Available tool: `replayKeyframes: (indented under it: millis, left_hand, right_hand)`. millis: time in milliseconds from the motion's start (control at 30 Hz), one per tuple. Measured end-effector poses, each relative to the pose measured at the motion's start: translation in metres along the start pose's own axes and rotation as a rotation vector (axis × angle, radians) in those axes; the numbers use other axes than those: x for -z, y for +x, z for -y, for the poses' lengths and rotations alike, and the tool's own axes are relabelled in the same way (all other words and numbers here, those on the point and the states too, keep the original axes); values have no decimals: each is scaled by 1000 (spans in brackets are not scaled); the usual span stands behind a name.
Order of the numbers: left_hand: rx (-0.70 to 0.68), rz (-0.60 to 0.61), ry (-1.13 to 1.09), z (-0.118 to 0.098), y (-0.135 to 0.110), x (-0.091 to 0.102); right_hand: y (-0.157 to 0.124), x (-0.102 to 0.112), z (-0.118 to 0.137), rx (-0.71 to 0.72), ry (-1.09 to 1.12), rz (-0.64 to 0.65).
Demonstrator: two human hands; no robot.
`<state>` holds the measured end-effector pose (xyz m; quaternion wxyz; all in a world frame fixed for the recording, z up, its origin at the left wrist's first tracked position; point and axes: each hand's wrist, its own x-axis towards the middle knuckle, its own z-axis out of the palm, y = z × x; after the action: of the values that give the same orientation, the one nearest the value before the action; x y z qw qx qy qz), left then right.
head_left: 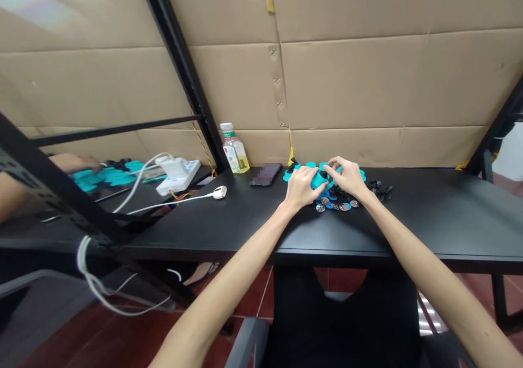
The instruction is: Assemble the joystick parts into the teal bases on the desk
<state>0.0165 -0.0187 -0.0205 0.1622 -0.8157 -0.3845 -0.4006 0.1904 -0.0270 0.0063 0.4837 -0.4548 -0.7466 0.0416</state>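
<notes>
My left hand [301,187] and my right hand [346,177] meet over a pile of small parts at the far side of the black table [429,221]. Together they grip a teal plastic piece [317,180] with a small black part on it; the fingers of both hands are curled round it. Round silver discs [339,206] lie just in front of the hands. More teal pieces [304,166] lie behind them. Small black parts [379,188] are scattered to the right of my right hand.
A dark phone [265,173] and a bottle of yellow liquid [235,149] stand left of the pile. Further left lie a white power strip [178,173], white cables [163,204] and another person's arm [69,164] by teal pieces. A cardboard wall [368,85] backs the table; black frame bars [180,63] cross left.
</notes>
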Motion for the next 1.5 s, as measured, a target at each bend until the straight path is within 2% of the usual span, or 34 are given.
replayKeyframes:
  millis: [133, 300, 400, 533, 633, 833, 967, 1067, 1233, 1367, 1500]
  left_hand:
    - [4, 23, -29, -3, -3, -4]
    - [-9, 40, -73, -6, -4, -7]
    - [-7, 45, -89, -6, -2, -6]
    - [-8, 67, -89, -5, -2, -7]
    - [-12, 84, -90, -5, -1, -7]
    - [17, 107, -82, -3, 2, -6]
    - [69, 93, -105, 0, 4, -6]
    - [140, 104, -153, 0, 5, -4]
    - [180, 96, -219, 1, 6, -2]
    - [175, 112, -245, 1, 5, -3]
    - [206, 98, -290, 1, 5, -2]
  right_hand:
    - [-2, 7, -1, -99, -28, 159]
    - [-1, 12, -9, -127, 179, 247]
    - [1, 12, -10, -92, 176, 239]
    - [0, 9, -6, -78, -67, 142]
    - [-1, 8, -4, -58, -168, 163]
    - [-2, 12, -6, -25, 95, 325]
    - [-1, 11, -6, 95, 55, 256]
    - [-1, 10, -4, 125, 21, 201]
    - [-2, 12, -3, 20, 18, 127]
    - [-1, 16, -5, -32, -23, 238]
    - [0, 18, -8, -25, 122, 291]
